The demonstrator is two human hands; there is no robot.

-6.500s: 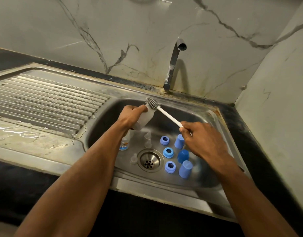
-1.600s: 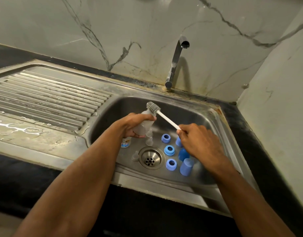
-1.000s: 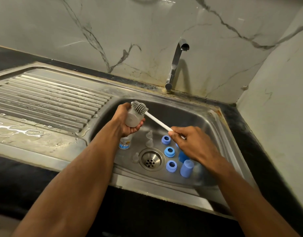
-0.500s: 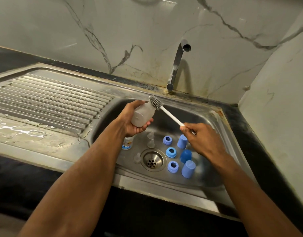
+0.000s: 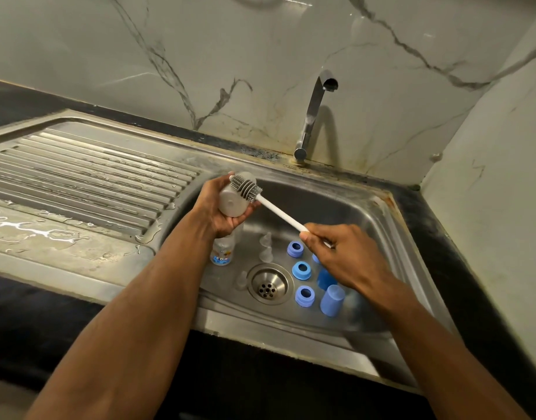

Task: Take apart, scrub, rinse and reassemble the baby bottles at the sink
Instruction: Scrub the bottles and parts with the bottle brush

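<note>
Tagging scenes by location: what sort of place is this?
Likely a home kitchen sink area: a stainless steel sink with a ribbed drainboard, a chrome tap on a dark counter, and a veined marble-look tiled wall.

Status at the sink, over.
Left hand grips bottle. Right hand pinches brush handle, bristles on bottle's outside. Nothing in the way.

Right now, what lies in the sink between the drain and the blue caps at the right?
In the head view, three blue rings lie in a line between the drain and the blue caps, holes up.
</note>
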